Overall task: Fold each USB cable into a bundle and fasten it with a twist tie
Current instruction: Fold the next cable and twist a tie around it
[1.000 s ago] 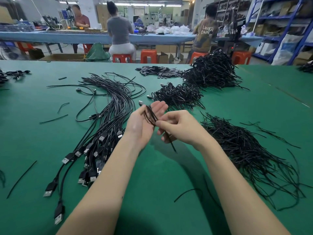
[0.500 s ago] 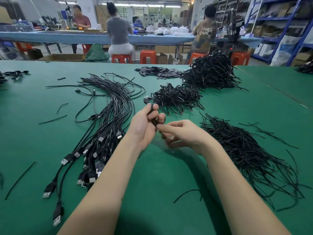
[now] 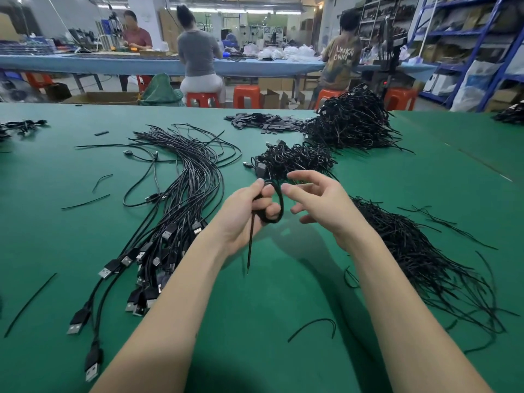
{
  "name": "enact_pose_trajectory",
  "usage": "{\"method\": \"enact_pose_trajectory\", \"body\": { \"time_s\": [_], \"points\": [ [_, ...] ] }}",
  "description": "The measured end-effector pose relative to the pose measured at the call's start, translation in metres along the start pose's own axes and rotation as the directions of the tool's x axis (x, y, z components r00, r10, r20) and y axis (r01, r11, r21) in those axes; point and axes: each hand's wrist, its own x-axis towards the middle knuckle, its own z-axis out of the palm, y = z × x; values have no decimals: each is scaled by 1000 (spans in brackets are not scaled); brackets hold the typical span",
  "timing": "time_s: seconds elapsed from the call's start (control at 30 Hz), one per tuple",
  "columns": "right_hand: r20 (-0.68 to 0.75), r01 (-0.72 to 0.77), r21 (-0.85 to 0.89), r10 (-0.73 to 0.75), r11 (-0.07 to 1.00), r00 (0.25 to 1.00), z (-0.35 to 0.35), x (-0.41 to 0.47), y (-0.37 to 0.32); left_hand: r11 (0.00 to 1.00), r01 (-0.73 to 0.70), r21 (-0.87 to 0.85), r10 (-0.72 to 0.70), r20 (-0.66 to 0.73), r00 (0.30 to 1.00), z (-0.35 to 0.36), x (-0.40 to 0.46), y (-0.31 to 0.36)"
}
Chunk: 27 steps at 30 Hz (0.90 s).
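Observation:
My left hand grips a folded black USB cable bundle above the green table. The bundle's loop sticks out past my fingers, and a thin black twist tie hangs straight down from my fist. My right hand hovers just right of the loop with spread, relaxed fingers and holds nothing. A long sheaf of loose USB cables lies to the left, plugs toward me. A heap of twist ties lies to the right.
Tied bundles form a small pile just beyond my hands and a bigger pile behind it. Small dark flat parts lie at the far edge. Stray ties dot the cloth. Three people work at a blue bench behind.
My right hand has let go of the tie and opened, drawing slightly right. The left hand closed round the bundle and turned it, so the loop and a hanging tie end now show.

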Motion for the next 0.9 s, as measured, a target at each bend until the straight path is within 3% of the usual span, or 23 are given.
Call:
{"method": "enact_pose_trajectory", "body": {
  "time_s": [0.1, 0.23, 0.3, 0.37, 0.43, 0.6, 0.73, 0.8, 0.9],
  "points": [
    [78, -28, 17, 27, 999, 997, 3, -2, 0, 999, 39, 10, -40, 130, 991, 1, -3, 0],
    [-15, -14, 99, 16, 995, 1000, 7, -1, 1, 968, -56, 244, 63, -17, 998, 6, 2, -8],
    [-74, -4, 150, 15, 989, 997, 12, 0, 1, 869, -122, 480, 179, -74, 981, 8, 6, -13],
    [-105, 6, 194, 15, 981, 994, 13, 1, 2, 694, -142, 706, 260, -62, 964, 6, 7, -18],
    [-116, 15, 227, 11, 974, 993, 11, 2, 2, 582, -140, 801, 275, -32, 961, 5, 8, -22],
    [-55, -13, 140, 20, 990, 998, 7, 3, 5, 591, -124, 797, 258, -41, 965, 10, 6, -21],
    [-143, 52, -79, -63, 996, 988, 1, 3, 8, 760, -99, 643, 102, 33, 994, 9, 2, -16],
    [-167, 117, -232, -158, 966, 973, 2, 2, 8, 719, -103, 688, 108, 36, 994, 11, 1, -17],
    [-135, 145, -238, -181, 960, 974, 5, 0, 5, 658, -97, 747, 124, 20, 992, 11, 3, -17]
  ]
}}
